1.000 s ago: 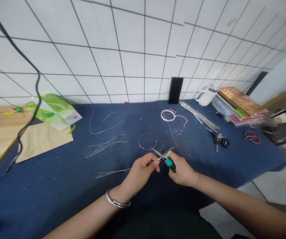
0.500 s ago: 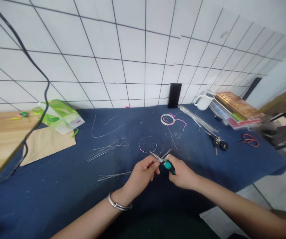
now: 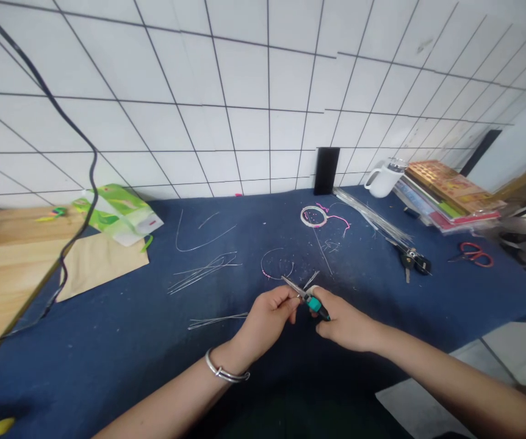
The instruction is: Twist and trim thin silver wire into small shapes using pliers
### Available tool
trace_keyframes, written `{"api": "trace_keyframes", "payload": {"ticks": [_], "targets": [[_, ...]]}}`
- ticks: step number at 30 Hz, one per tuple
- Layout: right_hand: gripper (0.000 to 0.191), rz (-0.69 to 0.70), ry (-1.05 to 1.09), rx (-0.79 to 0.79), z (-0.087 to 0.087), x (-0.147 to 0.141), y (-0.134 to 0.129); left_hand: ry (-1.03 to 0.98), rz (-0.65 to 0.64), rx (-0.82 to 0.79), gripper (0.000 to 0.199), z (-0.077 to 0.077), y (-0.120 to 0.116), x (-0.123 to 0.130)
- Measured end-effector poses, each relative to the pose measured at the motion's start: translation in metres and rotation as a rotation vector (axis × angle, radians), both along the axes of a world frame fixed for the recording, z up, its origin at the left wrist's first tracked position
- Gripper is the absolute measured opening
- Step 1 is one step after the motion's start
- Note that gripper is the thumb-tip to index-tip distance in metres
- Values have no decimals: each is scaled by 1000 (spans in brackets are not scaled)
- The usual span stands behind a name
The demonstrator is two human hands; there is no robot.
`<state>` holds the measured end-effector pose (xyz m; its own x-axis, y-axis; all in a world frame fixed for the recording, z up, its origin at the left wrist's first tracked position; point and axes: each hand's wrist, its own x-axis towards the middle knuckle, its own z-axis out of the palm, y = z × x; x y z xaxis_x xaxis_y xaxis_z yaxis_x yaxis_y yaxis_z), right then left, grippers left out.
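My right hand (image 3: 348,320) is closed around pliers (image 3: 313,303) with teal-and-black grips, their long pointed jaws slanting up to the left. Against the jaws, my left hand (image 3: 274,311) pinches what looks like thin wire, mostly hidden by the fingers. Short silver strands (image 3: 311,279) show just beyond the pliers; I cannot tell whether they are held. A curved wire with pink beads (image 3: 266,274) lies just past the jaw tips. Close to my left wrist is a small bundle of straight wires (image 3: 217,320).
More loose wires (image 3: 203,272) lie on the blue cloth (image 3: 121,341) to the left. A white ring with pink thread (image 3: 314,225), a long wire bundle (image 3: 373,213), keys (image 3: 408,262), red-handled scissors (image 3: 476,255), a white mug (image 3: 384,180) and stacked books (image 3: 450,195) sit right.
The whole view has shifted slightly, so things on the table appear a little further right. Both hands keep nearly the same hold, with the pliers still at the left fingertips.
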<state>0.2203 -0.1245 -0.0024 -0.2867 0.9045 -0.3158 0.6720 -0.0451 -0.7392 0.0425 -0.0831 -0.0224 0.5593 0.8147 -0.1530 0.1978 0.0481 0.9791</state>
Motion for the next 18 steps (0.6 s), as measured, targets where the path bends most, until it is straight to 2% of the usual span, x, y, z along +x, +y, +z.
{"api": "trace_keyframes", "payload": {"ticks": [4,10,14,18], "targets": [[18,-9,-7,-13,1,-1,2,29,3,49,28,0,0,-1],[16,-56,10,-66,-6,-5,4,55,25,60,28,-3,1,1],[19,-84,-66,8,-14,-5,3,68,39,46,29,-6,1,1],[20,-9,-124,56,-18,-3,7,52,47,4,30,-5,2,-1]]}}
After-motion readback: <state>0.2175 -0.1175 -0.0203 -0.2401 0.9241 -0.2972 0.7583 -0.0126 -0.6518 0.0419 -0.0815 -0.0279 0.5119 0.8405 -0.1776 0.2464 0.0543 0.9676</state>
